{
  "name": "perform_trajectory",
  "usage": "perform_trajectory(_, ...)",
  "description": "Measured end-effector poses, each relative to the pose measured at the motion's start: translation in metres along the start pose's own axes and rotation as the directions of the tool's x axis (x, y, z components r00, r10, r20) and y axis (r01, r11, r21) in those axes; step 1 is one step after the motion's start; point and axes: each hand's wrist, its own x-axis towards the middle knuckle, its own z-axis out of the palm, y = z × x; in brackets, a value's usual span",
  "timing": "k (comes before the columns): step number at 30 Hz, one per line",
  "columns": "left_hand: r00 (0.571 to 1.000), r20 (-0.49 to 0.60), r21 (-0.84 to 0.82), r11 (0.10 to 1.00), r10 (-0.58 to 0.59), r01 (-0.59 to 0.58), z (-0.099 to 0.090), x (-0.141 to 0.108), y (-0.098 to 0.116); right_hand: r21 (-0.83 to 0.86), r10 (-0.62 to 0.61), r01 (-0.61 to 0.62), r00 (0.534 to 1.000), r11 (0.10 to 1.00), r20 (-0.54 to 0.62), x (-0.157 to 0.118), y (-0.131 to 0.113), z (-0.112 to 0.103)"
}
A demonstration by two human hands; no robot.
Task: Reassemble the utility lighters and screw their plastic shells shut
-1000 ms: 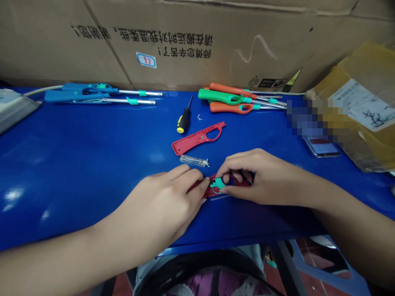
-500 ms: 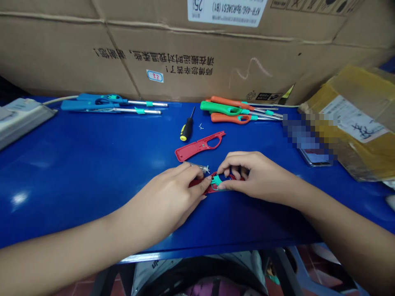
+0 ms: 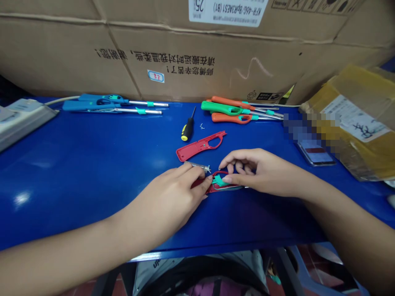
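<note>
Near the table's front lies a red half-shell of a lighter (image 3: 211,189), with a green trigger (image 3: 219,180) in its looped end and a thin wire along the lower edge. My left hand (image 3: 177,191) is closed over the shell's handle end and hides it, thumb tip against the trigger's left side. A clear tube-like part (image 3: 200,166) sticks out beyond its fingers. My right hand (image 3: 251,170) touches the trigger's right side with the thumb; its other fingers are curved above the loop, apart from the thumb. Just behind lies the other red half-shell (image 3: 191,151), inner side up.
Behind the shells are a black-yellow screwdriver (image 3: 187,129) and a few tiny screws (image 3: 201,126). Blue lighters (image 3: 92,103) lie back left near a power strip (image 3: 27,117); green and orange lighters (image 3: 230,118) lie back right. A phone (image 3: 317,154) and taped carton (image 3: 345,107) stand right.
My right hand has loosened and lifted slightly, showing more of the loop and wire; its thumb stays at the trigger. My left hand keeps its hold.
</note>
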Motion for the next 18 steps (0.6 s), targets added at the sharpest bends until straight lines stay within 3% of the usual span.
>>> perform_trajectory(11,1.0,0.019,-0.081,0.997,0.002,0.0,-0.0006,0.0009,-0.0003,-0.013,0.059,-0.06,0.998,0.998,-0.027,0.0021,0.0041,0.0042)
perform_trajectory(18,0.999,-0.042,-0.081,0.997,0.015,-0.018,0.0003,-0.0008,-0.0011,-0.017,0.038,-0.038,0.999,0.999,-0.016,0.0006,0.0052,-0.0008)
